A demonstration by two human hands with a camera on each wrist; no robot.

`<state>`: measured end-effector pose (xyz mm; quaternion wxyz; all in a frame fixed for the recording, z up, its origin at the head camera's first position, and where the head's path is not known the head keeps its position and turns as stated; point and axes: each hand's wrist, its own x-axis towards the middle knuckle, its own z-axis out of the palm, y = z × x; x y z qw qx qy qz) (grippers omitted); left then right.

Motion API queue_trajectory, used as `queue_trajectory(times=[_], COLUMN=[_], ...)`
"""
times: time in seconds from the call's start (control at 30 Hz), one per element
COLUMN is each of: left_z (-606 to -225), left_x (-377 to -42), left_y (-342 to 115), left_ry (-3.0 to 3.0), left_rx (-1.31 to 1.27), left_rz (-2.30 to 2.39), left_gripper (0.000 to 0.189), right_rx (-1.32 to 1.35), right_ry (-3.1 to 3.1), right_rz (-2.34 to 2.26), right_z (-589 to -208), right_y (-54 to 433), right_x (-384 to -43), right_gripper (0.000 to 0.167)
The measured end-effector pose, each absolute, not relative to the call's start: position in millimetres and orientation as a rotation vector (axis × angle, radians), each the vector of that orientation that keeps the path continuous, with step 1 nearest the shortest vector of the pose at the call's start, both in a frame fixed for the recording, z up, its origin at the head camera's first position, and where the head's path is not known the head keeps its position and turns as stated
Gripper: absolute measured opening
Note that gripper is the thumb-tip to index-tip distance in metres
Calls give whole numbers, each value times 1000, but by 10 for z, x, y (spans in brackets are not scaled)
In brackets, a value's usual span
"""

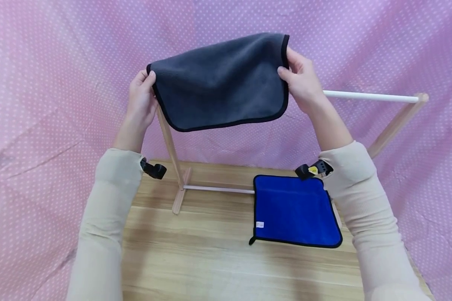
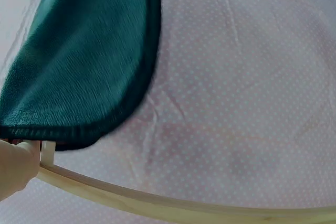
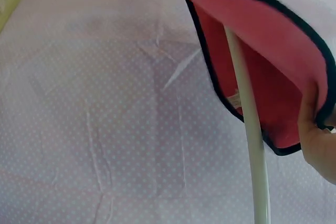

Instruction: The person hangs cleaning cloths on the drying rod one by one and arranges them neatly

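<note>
A grey towel with black trim hangs over the rack's white top rod. Its red underside faces the rod in the right wrist view, where a small white label shows on the far flap. My left hand pinches the towel's left edge, close to the top of the wooden post. On the other side my right hand holds the right edge between thumb and fingers. In the left wrist view the towel looks dark teal, and only part of the left hand shows.
A blue towel with black trim and a white tag hangs at the rack's lower right, hiding part of the lower rod. The rack's left foot stands on the wood-grain table. Pink dotted fabric surrounds everything.
</note>
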<state>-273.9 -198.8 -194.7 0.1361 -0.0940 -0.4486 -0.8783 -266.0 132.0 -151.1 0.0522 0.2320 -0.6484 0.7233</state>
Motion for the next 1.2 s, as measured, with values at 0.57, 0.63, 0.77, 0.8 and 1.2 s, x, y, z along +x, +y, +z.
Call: queue_trajectory(times=[0.57,0.63,0.77,0.8,1.2], left_z=[-2246,-2339,-2522,-2559,-2464], left_x=[-2731,-2734,-2735,-2732,-2747], left_y=[-2093,-2113,-2140,-2147,-2172], left_ry=[-1515,-1537,-1683,-1735,-1674], left_rx=[-147,-157,-194,-206,-240], left_rz=[-2478,-2478,-2438,-2420,-2220], left_gripper=[8,6,8,11,13], right_rx=[617,620,596,588,539], right_ry=[-2228,-2294,-2414,-2434,-2237], right_rz=[2117,2078,1951,1917,1812], right_z=[-1885,-1948,-2052,-2072,-2083], right_y=[1404,1412,1422,1425,1350], right_x=[-2530,-2546,-2573,-2578,-2640], right_gripper=[32,34,36,36,25])
